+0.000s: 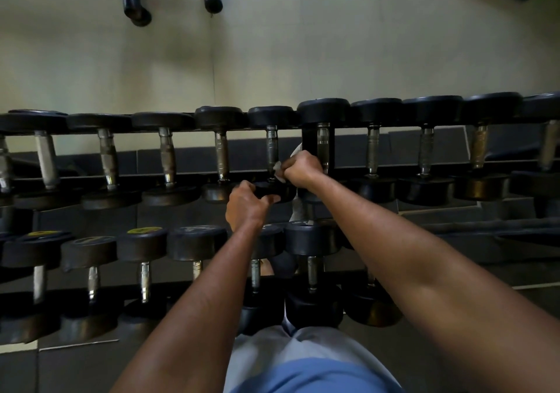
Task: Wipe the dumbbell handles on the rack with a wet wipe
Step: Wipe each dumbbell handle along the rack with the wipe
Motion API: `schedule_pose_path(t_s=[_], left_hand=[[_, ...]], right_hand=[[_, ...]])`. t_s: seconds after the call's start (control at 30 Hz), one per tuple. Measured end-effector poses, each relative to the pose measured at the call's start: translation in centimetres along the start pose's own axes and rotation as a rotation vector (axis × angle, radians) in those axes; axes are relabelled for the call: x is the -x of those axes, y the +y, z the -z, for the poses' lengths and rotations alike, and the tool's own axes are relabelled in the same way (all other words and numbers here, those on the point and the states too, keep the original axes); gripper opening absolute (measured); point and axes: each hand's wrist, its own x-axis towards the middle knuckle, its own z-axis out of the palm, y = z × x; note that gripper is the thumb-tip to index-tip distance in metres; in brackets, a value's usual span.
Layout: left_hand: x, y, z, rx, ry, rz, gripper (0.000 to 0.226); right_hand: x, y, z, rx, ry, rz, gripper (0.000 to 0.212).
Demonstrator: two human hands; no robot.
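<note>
1. Head view: our right hand (301, 168) is fisted around a crumpled white wipe (279, 172), touching a knurled steel handle (271, 150) on the upper rack (318, 138).
2. Our left hand (246, 206) grips that dumbbell's round black rubber head (277, 191).

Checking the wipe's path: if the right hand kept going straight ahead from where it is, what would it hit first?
Probably the knurled metal handle of the top-row dumbbell: the right hand holds the white wet wipe right beside its near end. Depth is unclear.
</note>
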Motion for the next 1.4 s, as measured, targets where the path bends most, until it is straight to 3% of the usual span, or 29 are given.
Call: schedule_pose_path(t_s=[0.13,0.23,0.3,0.43,0.63,0.87,1.03,1.13,1.23,1.33,1.4], left_hand=[[-0.3,-0.2,0.0,0.005,0.004,0.009,0.058],[-0.5,-0.5,-0.2,-0.002,0.008,0.011,0.058],[-0.6,-0.8,-0.5,0.000,0.009,0.000,0.058],[-0.7,-1.3,-0.8,0.008,0.025,-0.015,0.057],[-0.5,-1.7,-0.8,0.022,0.030,-0.044,0.060],[-0.2,-1.5,-0.5,0.072,0.008,-0.048,0.056],[-0.5,-1.4,-0.2,0.078,-0.005,-0.053,0.054],[-0.2,-1.7,-0.6,0.077,0.011,-0.081,0.053],[0.6,-2.5,-1.9,0.130,0.082,-0.104,0.060],[2.1,-3.7,-4.0,0.425,0.048,0.037,0.078],[2.3,-4.0,-5.6,0.608,-0.031,0.166,0.099]], right_hand=[[0.6,-2.8,1.4,0.015,0.147,0.215,0.016],[0.3,-5.4,2.0,0.320,0.376,0.462,0.017],[-0.1,-6.4,2.3,0.565,0.420,0.575,0.023],[-0.6,-6.7,1.9,0.897,0.392,0.650,0.029],[-0.8,-7.4,1.8,1.022,0.339,0.632,0.039],[0.8,-8.1,0.1,1.063,0.103,0.555,0.020],[1.5,-6.7,-0.7,1.074,0.038,0.614,0.020],[1.7,-5.3,-1.4,0.974,0.005,0.583,0.023],[1.3,-3.5,-1.4,0.568,-0.006,0.421,0.023],[1.0,-1.4,-0.8,0.096,0.077,0.309,0.020],[0.8,-0.3,-0.7,-0.061,0.173,0.306,0.022]])
